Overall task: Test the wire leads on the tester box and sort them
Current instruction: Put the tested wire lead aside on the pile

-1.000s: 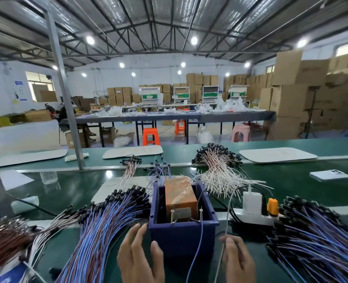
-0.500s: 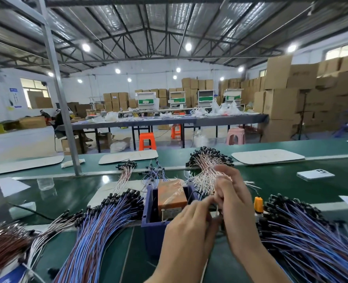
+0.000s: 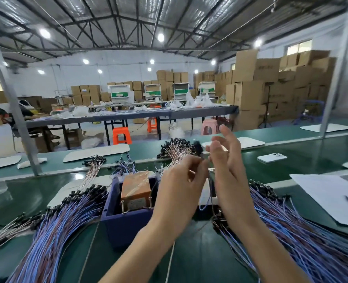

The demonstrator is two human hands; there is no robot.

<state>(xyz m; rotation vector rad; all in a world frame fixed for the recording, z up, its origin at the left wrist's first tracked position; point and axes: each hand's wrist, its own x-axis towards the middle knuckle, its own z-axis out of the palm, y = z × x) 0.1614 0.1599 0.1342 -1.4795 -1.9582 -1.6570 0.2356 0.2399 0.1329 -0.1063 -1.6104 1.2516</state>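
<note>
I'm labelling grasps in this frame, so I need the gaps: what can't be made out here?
Head view: the wire lead is motion-blurred; whether the right hand grips it, or only the left hand, cannot be told.
The tester box's right side is hidden behind the left hand.
The label on the orange block is too small to read.
The right wire bundle is cut off by the frame edge.

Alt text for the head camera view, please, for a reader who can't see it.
Two hands hover over a green workbench: the left hand pinches a thin wire lead while the right hand is beside it, fingers spread. Below them a dark blue box holds an orange tester, with bundles of blue wires on both sides.
</note>
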